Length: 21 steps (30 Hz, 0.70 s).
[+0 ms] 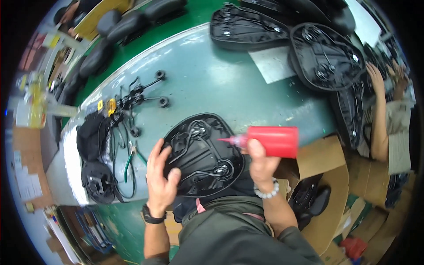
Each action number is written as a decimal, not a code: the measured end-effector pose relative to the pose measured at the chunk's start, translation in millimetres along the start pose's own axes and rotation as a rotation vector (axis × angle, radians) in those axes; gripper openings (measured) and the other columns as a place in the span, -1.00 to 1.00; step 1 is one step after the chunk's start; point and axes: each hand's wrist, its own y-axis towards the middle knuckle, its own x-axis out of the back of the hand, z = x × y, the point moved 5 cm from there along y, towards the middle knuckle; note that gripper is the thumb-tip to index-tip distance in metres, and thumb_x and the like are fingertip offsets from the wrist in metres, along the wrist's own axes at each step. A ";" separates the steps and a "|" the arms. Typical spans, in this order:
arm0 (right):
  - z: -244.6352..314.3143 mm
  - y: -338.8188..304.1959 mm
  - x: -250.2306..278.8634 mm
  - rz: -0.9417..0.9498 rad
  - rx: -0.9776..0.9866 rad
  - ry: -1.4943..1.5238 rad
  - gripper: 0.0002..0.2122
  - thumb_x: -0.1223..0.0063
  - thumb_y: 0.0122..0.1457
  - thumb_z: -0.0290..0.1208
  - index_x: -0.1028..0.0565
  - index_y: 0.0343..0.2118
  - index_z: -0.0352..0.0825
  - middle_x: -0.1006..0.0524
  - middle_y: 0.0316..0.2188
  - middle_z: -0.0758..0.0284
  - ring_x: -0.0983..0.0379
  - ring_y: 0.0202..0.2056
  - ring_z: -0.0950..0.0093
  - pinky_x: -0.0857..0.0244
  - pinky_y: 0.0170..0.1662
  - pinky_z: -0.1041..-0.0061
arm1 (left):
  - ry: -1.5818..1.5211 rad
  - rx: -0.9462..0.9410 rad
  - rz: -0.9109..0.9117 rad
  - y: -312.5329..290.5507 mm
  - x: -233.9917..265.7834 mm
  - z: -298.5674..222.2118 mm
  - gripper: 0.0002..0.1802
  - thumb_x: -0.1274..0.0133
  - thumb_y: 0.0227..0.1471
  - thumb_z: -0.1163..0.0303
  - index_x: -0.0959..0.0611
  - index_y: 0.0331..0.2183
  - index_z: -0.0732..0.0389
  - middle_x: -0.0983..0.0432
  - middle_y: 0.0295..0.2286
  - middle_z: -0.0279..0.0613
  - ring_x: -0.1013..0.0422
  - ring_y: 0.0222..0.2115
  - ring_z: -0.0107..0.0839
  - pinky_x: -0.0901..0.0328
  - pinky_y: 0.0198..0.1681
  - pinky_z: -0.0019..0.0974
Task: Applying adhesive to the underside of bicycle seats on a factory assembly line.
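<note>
A black saddle (201,154) rests underside up at the table's near edge, showing its wire rails and round metal fittings. My left hand (161,176) is at the saddle's left rim, thumb spread from the fingers, touching its side without a visible grip. My right hand (261,165) is wrapped round a red squeeze bottle (274,140). The bottle lies nearly level, its thin red nozzle pointing left above the saddle's right part.
Left on the table (198,84) are black metal brackets (137,97), green-handled pliers (131,161) and a black cap (96,181). More upturned saddles (327,57) stand at the far right, near a co-worker's arm (378,110). An open cardboard box (324,159) sits right of me.
</note>
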 end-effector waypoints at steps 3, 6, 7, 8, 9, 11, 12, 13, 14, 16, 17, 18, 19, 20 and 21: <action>4.6 6.9 -22.0 0.162 0.006 -0.077 -0.86 -0.10 0.12 -0.49 -0.53 -0.31 -0.44 -0.58 -0.40 0.33 -0.50 -0.38 0.54 -0.38 -0.27 0.52 | 0.110 -0.049 -0.017 -2.4 -11.8 -5.1 -0.52 0.02 0.03 0.12 -0.50 -0.13 0.32 -0.21 0.09 0.17 -0.18 0.07 0.11 -0.07 0.12 -0.01; 2.1 11.3 -26.1 0.222 0.058 -0.127 -0.85 -0.12 0.11 -0.48 -0.54 -0.30 -0.43 -0.59 -0.42 0.30 -0.51 -0.38 0.54 -0.39 -0.29 0.55 | 0.090 -0.023 -0.029 -0.1 -13.7 -2.4 -0.47 0.09 0.09 0.01 -0.51 -0.15 0.31 -0.20 0.09 0.19 -0.18 0.08 0.11 -0.06 0.12 -0.01; 2.3 11.7 -28.6 0.258 0.072 -0.193 -0.84 -0.14 0.10 -0.47 -0.54 -0.29 -0.43 -0.59 -0.42 0.29 -0.52 -0.39 0.54 -0.39 -0.30 0.56 | 0.097 -0.022 -0.028 -0.2 -13.2 -1.8 -0.47 0.09 0.09 0.01 -0.51 -0.15 0.31 -0.20 0.09 0.19 -0.18 0.08 0.11 -0.06 0.12 -0.01; 0.0 11.9 -29.9 0.268 0.114 -0.207 -0.81 -0.17 0.08 -0.45 -0.54 -0.28 -0.44 -0.59 -0.40 0.26 -0.53 -0.39 0.54 -0.40 -0.32 0.56 | 0.100 -0.026 -0.026 -0.6 -12.5 -1.7 -0.44 0.11 0.10 -0.02 -0.51 -0.15 0.31 -0.19 0.09 0.19 -0.17 0.08 0.11 -0.06 0.12 -0.01; -1.9 11.3 -29.3 0.266 0.111 -0.205 -0.81 -0.17 0.08 -0.45 -0.54 -0.28 -0.44 -0.59 -0.40 0.26 -0.53 -0.39 0.54 -0.40 -0.32 0.56 | 0.098 -0.031 -0.021 -1.4 -13.6 -1.9 -0.42 0.12 0.10 -0.06 -0.51 -0.16 0.31 -0.19 0.10 0.19 -0.17 0.08 0.12 -0.06 0.12 0.00; -8.8 10.3 -30.3 0.305 0.024 -0.210 -0.80 -0.18 0.06 -0.45 -0.54 -0.28 -0.45 -0.60 -0.38 0.23 -0.54 -0.39 0.52 -0.40 -0.32 0.56 | 0.099 -0.032 -0.023 -1.6 -13.4 -2.5 -0.41 0.13 0.11 -0.08 -0.51 -0.17 0.31 -0.18 0.10 0.19 -0.17 0.08 0.12 -0.07 0.11 0.00; -9.8 10.7 -30.9 0.304 0.023 -0.210 -0.80 -0.18 0.06 -0.45 -0.54 -0.28 -0.45 -0.60 -0.38 0.23 -0.54 -0.39 0.52 -0.40 -0.32 0.56 | 0.103 -0.028 -0.026 -1.5 -13.1 -2.3 -0.41 0.13 0.11 -0.08 -0.51 -0.16 0.30 -0.19 0.09 0.19 -0.17 0.07 0.12 -0.07 0.11 0.00; -8.9 11.2 -32.3 0.306 0.059 -0.201 -0.79 -0.19 0.06 -0.46 -0.54 -0.27 -0.46 -0.60 -0.39 0.24 -0.54 -0.39 0.53 -0.41 -0.32 0.56 | 0.106 -0.023 -0.029 -1.4 -13.2 -2.1 -0.41 0.13 0.11 -0.08 -0.51 -0.16 0.30 -0.19 0.09 0.19 -0.18 0.07 0.12 -0.08 0.10 -0.01; -7.6 11.2 -32.8 0.307 0.095 -0.193 -0.79 -0.19 0.05 -0.46 -0.54 -0.27 -0.46 -0.61 -0.39 0.24 -0.55 -0.39 0.53 -0.41 -0.32 0.57 | 0.106 -0.023 -0.027 -1.5 -13.9 -2.0 -0.41 0.13 0.11 -0.08 -0.51 -0.16 0.30 -0.19 0.09 0.19 -0.18 0.07 0.12 -0.08 0.10 -0.01; -8.5 10.6 -32.5 0.310 0.083 -0.197 -0.78 -0.19 0.05 -0.47 -0.54 -0.27 -0.47 -0.61 -0.39 0.24 -0.55 -0.39 0.55 -0.41 -0.31 0.57 | 0.101 -0.030 -0.028 -1.7 -13.8 -2.0 -0.42 0.13 0.11 -0.07 -0.51 -0.17 0.30 -0.20 0.09 0.19 -0.19 0.06 0.12 -0.08 0.10 -0.01; -9.1 10.2 -31.9 0.312 0.071 -0.203 -0.78 -0.19 0.05 -0.47 -0.53 -0.26 -0.47 -0.61 -0.40 0.24 -0.55 -0.39 0.56 -0.41 -0.31 0.58 | 0.101 -0.029 -0.028 -1.8 -13.9 -2.2 -0.42 0.13 0.11 -0.07 -0.51 -0.17 0.30 -0.20 0.09 0.19 -0.19 0.06 0.12 -0.08 0.10 -0.01; -7.8 10.4 -32.4 0.314 0.070 -0.201 -0.78 -0.19 0.05 -0.47 -0.53 -0.26 -0.47 -0.61 -0.40 0.24 -0.55 -0.39 0.56 -0.41 -0.31 0.58 | 0.100 -0.025 -0.028 -1.9 -13.4 -2.4 -0.42 0.13 0.11 -0.08 -0.51 -0.17 0.30 -0.20 0.09 0.20 -0.19 0.06 0.12 -0.08 0.10 -0.01; -6.3 10.7 -33.0 0.321 0.050 -0.198 -0.79 -0.19 0.05 -0.48 -0.54 -0.26 -0.47 -0.61 -0.38 0.24 -0.54 -0.39 0.57 -0.41 -0.31 0.58 | 0.100 -0.020 -0.027 -2.2 -13.2 -2.6 -0.42 0.13 0.11 -0.08 -0.52 -0.18 0.30 -0.20 0.09 0.20 -0.19 0.05 0.12 -0.08 0.10 -0.01; -5.1 10.6 -33.1 0.327 0.029 -0.196 -0.80 -0.18 0.05 -0.50 -0.54 -0.26 -0.46 -0.61 -0.37 0.24 -0.54 -0.38 0.58 -0.41 -0.31 0.59 | 0.101 -0.019 -0.026 -2.6 -13.1 -3.1 -0.42 0.13 0.11 -0.08 -0.52 -0.18 0.30 -0.20 0.09 0.20 -0.19 0.05 0.12 -0.08 0.10 -0.01; -3.4 10.5 -33.2 0.326 0.029 -0.195 -0.80 -0.18 0.05 -0.50 -0.54 -0.26 -0.46 -0.61 -0.37 0.24 -0.54 -0.38 0.58 -0.41 -0.31 0.59 | 0.102 -0.019 -0.029 -2.0 -12.2 -3.0 -0.42 0.13 0.11 -0.08 -0.52 -0.18 0.30 -0.20 0.08 0.20 -0.19 0.05 0.12 -0.08 0.10 -0.01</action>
